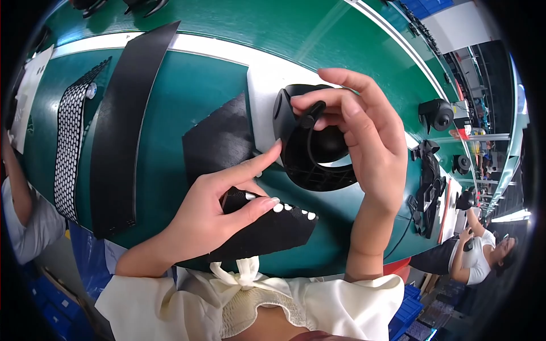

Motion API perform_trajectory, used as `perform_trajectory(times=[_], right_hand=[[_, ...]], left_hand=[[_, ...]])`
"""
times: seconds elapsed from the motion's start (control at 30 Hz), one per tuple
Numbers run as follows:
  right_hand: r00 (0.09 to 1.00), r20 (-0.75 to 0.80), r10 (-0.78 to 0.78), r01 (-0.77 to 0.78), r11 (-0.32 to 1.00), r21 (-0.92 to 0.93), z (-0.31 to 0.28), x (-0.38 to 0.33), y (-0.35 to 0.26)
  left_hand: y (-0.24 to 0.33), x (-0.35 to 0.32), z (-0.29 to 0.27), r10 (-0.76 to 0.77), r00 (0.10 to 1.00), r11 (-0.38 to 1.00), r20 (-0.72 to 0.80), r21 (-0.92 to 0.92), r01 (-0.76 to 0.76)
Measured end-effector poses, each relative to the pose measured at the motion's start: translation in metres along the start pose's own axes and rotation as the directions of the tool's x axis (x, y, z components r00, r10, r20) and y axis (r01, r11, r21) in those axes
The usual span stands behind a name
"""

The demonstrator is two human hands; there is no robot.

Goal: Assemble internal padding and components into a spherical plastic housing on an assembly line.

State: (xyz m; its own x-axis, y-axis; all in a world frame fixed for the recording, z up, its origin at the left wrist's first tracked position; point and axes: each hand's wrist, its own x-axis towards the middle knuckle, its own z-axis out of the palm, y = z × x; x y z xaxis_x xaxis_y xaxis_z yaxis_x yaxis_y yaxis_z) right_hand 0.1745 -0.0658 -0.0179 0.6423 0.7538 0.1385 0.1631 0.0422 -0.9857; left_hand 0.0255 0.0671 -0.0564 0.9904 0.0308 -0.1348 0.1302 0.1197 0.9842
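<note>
Tabletop (162,113): green, smooth, faintly glossy; a pale rail (219,50) divides it from a second green surface (239,23) beyond. Right hand (372,136): fingers closed on the upper part of a black curved shell (318,181), which sits above the near end of a white board (264,79); whether it rests there, cannot tell. Left hand (199,210): thumb and index finger spread wide, index tip at the left side of the shell, thumb over a small black sheet (273,233) with white dots (289,207) along its upper edge, near the wearer. Whether the other left fingers grip the sheet, cannot tell. A dark sheet (213,142) lies flat, left of the board. Farther left: a long black strip (128,125), then a narrow strip covered in white dots (71,125). Right side of the tabletop: a heap of black straps (429,193) and a black rounded device (437,115). Room: one person (469,256) in a white top at far right, another person's arm (20,187) at far left, blue bins (406,312) below at right.
</note>
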Motion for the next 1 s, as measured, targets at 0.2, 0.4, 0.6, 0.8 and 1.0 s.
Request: perform_trajectory(times=[0.2,0.4,0.6,0.8,1.0], right_hand=[[0.997,0.070,-0.040,0.042,0.999,-0.032,0.001,0.001,0.005],[0.997,0.061,-0.051,0.050,0.998,0.027,0.004,0.002,0.010],[0.997,0.029,-0.075,0.078,0.991,-0.112,0.007,-0.004,0.007],[0.916,-0.089,-0.391,0.277,0.778,-0.564,0.010,-0.024,-0.001],[0.973,0.179,-0.145,0.208,0.886,-0.415,0.010,-0.071,-0.014]], left_hand=[[0.002,0.000,0.002,-0.053,0.999,0.998,-0.010,-0.015,0.053],[-0.002,-0.001,0.001,-0.003,1.000,1.000,-0.014,0.001,0.003],[0.007,-0.004,0.006,-0.017,0.999,1.000,-0.046,-0.024,0.016],[0.009,-0.018,0.004,0.054,0.989,0.998,-0.136,-0.034,-0.060],[0.009,-0.022,0.008,0.201,0.965,0.976,-0.165,-0.048,-0.212]])
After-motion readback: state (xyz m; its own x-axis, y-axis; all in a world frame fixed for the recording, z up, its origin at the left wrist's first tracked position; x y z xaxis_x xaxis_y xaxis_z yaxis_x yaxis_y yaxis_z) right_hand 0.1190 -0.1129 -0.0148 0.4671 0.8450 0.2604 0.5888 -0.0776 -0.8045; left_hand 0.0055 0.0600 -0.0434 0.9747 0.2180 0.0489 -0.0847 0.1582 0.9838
